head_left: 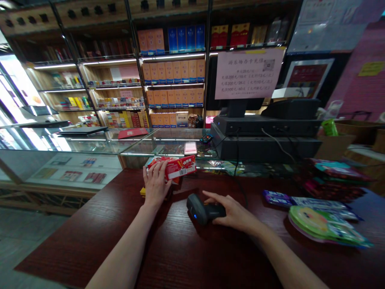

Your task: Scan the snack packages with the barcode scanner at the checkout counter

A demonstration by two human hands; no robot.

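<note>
My left hand (155, 182) has its fingers over the left end of a red snack box (181, 167); the box's barcode side faces me. Under and behind it lie more red packages, and a bit of yellow packaging (143, 192) shows by the wrist. Lower and to the right, my right hand (233, 210) is loosely around the handle of a dark barcode scanner (198, 209). Its thumb is on the near side, the index finger stretches over the far side, and a blue light glows on the scanner's head. The palm side is hidden.
On the right of the dark wooden counter (99, 241) lie a green round package (315, 224), purple-blue packets (319, 204) and stacked dark red bags (337, 180). A cash register (267, 136) with a paper sign (248, 74) stands behind. Glass display cases (81, 164) adjoin the counter.
</note>
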